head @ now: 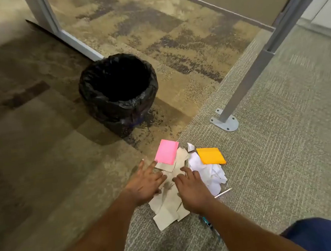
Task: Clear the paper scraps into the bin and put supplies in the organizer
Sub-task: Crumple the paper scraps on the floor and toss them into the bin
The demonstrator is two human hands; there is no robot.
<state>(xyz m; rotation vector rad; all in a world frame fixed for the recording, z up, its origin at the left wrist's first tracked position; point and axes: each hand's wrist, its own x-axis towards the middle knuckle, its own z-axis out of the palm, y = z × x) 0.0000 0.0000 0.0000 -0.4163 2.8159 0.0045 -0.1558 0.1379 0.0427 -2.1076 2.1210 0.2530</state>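
Observation:
A heap of paper scraps lies on the carpet: beige torn pieces [167,209] near me and crumpled white paper [212,173] to the right. A pink sticky pad [166,151] rests on the heap's far left, an orange sticky pad [210,155] on its far right. My left hand [146,183] lies flat on the beige scraps with fingers spread, holding nothing. My right hand [190,190] presses on the heap's middle, fingers apart. A thin pen [223,192] pokes out at the right, and a teal pen [208,223] shows under my right forearm. The black-lined bin [121,107] stands beyond, to the left.
A grey metal desk leg [244,82] with a floor plate [224,123] stands right of the bin. A partition frame [74,41] runs behind the bin. My knee in blue cloth [323,233] is at the lower right. No organizer is in view.

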